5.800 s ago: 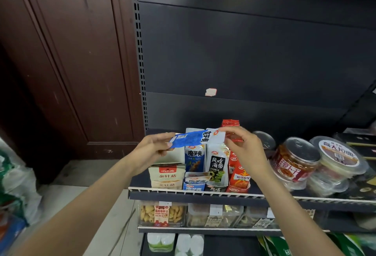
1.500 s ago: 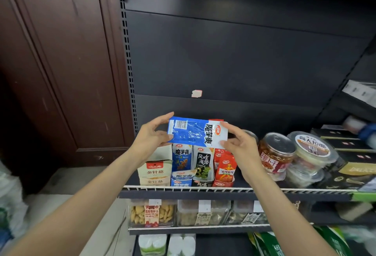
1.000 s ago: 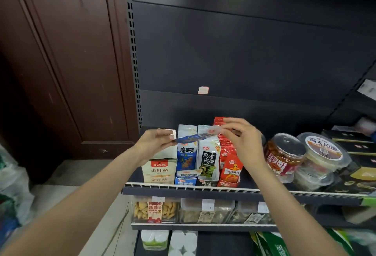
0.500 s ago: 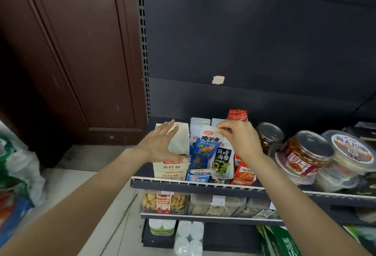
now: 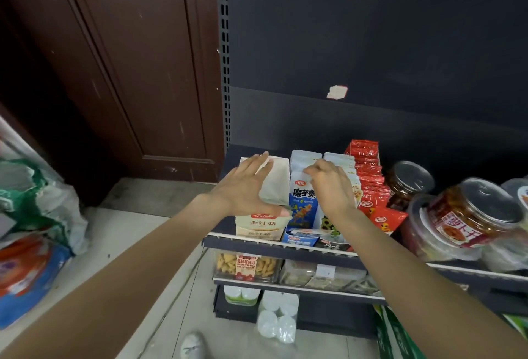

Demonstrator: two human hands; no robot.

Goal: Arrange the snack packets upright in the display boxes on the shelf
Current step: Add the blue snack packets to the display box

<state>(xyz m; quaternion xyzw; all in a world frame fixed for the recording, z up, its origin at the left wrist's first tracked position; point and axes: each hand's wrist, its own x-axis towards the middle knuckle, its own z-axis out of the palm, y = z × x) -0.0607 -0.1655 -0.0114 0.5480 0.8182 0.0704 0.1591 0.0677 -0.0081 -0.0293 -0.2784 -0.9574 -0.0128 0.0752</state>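
A blue snack packet (image 5: pixel 302 205) stands upright at the front of the blue display box (image 5: pixel 300 238) on the shelf (image 5: pixel 257 243). My right hand (image 5: pixel 333 188) is over it, with curled fingertips pinching its top edge. My left hand (image 5: pixel 246 187) lies flat with straight fingers on the beige display box (image 5: pixel 275 180) to the left, and its thumb reaches the blue packet's left side. More pale packets (image 5: pixel 305 157) stand behind the blue one. A dark kelp packet box (image 5: pixel 328 226) and a row of red packets (image 5: pixel 370 187) stand to the right.
Clear-lidded jars (image 5: pixel 475 216) and a dark jar (image 5: pixel 408 181) crowd the shelf's right side. Clear snack bins (image 5: pixel 245 266) fill the shelf below. Plastic bags (image 5: pixel 37 216) lie on the floor at left, beside a brown wooden door (image 5: pixel 114 73). A shoe (image 5: pixel 193 346) shows at the bottom.
The blue packet, held flat between both hands, was turned upright and lowered into the blue box. My left hand let go of it and moved onto the beige box.
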